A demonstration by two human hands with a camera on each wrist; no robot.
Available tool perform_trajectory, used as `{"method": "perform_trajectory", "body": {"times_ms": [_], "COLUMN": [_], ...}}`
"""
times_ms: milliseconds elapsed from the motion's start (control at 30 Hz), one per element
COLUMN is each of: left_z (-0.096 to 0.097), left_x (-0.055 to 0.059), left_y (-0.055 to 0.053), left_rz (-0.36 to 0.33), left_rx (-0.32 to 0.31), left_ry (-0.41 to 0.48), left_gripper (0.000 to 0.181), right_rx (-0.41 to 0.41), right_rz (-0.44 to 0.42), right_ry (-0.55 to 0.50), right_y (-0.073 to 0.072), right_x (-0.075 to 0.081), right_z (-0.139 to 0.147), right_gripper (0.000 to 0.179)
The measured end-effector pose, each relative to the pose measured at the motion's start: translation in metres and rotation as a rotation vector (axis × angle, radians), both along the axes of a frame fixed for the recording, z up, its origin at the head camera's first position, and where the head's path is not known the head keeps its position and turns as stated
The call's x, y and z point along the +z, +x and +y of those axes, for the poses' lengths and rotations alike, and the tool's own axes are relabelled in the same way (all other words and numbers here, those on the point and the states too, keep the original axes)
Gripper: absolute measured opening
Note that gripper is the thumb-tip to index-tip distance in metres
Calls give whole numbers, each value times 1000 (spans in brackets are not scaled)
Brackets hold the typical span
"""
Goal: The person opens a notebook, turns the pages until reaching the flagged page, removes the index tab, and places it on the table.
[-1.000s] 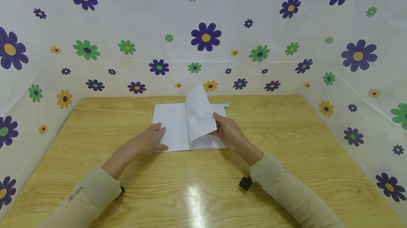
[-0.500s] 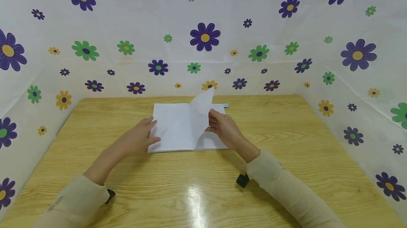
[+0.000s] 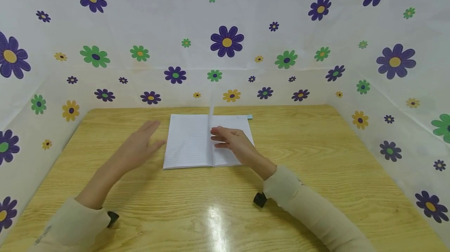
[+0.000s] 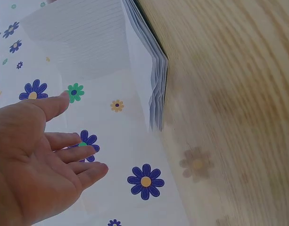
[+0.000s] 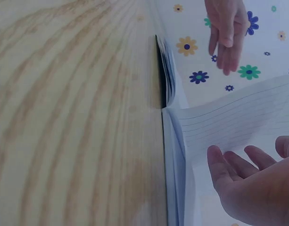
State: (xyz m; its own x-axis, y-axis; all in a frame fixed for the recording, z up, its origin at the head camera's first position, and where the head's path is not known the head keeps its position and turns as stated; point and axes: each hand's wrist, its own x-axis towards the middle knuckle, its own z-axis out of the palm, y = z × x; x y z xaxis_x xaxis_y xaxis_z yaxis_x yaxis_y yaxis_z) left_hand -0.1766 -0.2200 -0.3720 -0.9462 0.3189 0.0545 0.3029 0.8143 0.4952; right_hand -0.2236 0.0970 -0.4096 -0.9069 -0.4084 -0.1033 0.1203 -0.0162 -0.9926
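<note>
An open notebook with ruled pages lies on the wooden table. One page stands nearly upright along its middle fold and looks edge-on in the head view. On the right side of that page is my right hand, its loosely extended fingers right at the sheet. In the right wrist view the lined sheet rises beside the right hand's fingers. My left hand hovers left of the notebook, fingers extended and nothing in them; the left wrist view shows its palm.
A pale blue tab sticks out at the notebook's far right corner. White cloth with printed flowers walls the table at the back and both sides. A small black device sits under the right sleeve.
The right hand has swung the page leftward to nearly upright, its fingers loosening from the pinch. My left hand has lifted off the left page and drawn away to the left.
</note>
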Motion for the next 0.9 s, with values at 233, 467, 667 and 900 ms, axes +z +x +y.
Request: {"method": "perform_trajectory", "body": {"times_ms": [233,467,667,900], "left_z": [-4,-2,3,18], "left_x": [6,8,3,-21], "left_y": [3,5,4,-8], "left_rz": [51,81,39,-24], "left_rx": [49,66,43,-57], "left_ry": [99,124,126,-53], "left_gripper": [69,69,69,67], "right_rx": [13,25,177,361], "right_rz": [44,127,321,464], "right_ry": [118,375,502,664], "right_y": [1,4,7,12], "right_x": [-9,-13,-16,-19], "right_z": [-5,-9,-13,-17], "right_gripper": [45,38,39,44]}}
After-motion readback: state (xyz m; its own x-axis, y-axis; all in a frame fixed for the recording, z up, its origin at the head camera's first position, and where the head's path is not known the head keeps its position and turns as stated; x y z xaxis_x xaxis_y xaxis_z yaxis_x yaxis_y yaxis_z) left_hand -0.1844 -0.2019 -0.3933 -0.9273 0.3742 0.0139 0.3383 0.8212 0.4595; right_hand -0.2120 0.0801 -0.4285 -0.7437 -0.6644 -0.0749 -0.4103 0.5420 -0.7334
